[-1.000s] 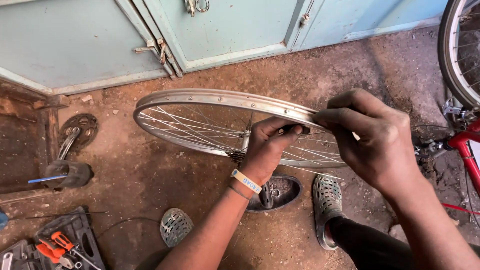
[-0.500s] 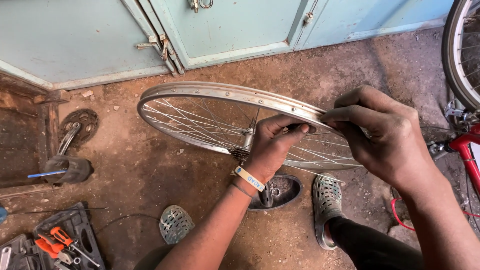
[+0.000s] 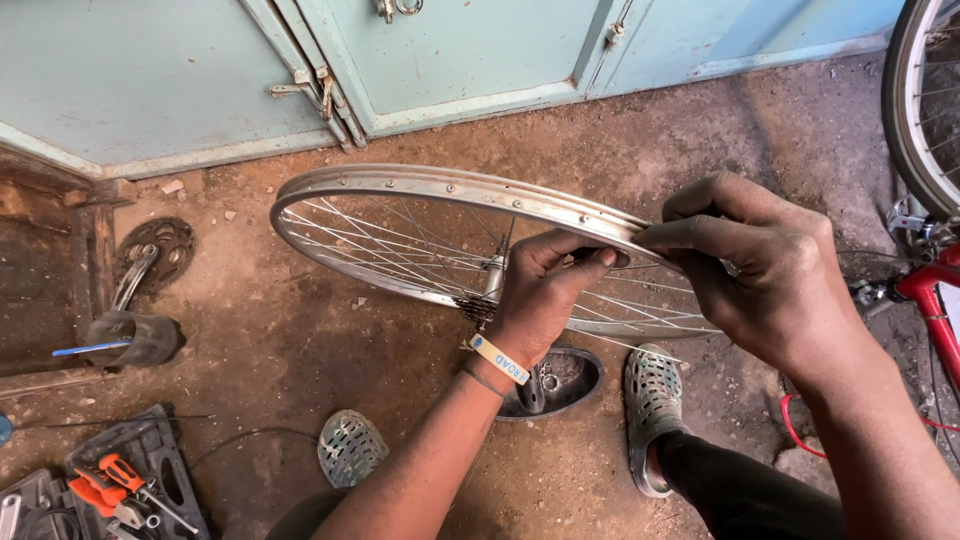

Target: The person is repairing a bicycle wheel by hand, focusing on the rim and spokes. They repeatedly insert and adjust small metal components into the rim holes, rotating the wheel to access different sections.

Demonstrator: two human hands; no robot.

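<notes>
Over a dirt workshop floor (image 3: 300, 330), both hands are pinching the bare wheel rim (image 3: 440, 186) at 3 o'clock: left hand (image 3: 545, 295) closed underneath, right hand (image 3: 765, 270) fingertips clamped on the edge (probably light and stiff, with easily bent spokes, so best held by the rim).

Beyond the hands, pale blue-green metal doors (image 3: 200, 80) with hinges and a latch close off the far side, standing on a bare brown dirt floor (image 3: 300, 350) strewn with small stones. Left of the hands a dark crank and chainring (image 3: 150, 262) lies by a rusty brown step (image 3: 45, 280), and an open tray of orange-handled tools (image 3: 110, 485) sits lower left. Right of them stands a red bicycle (image 3: 930, 290) with its wheel, in soft, even daylight.
</notes>
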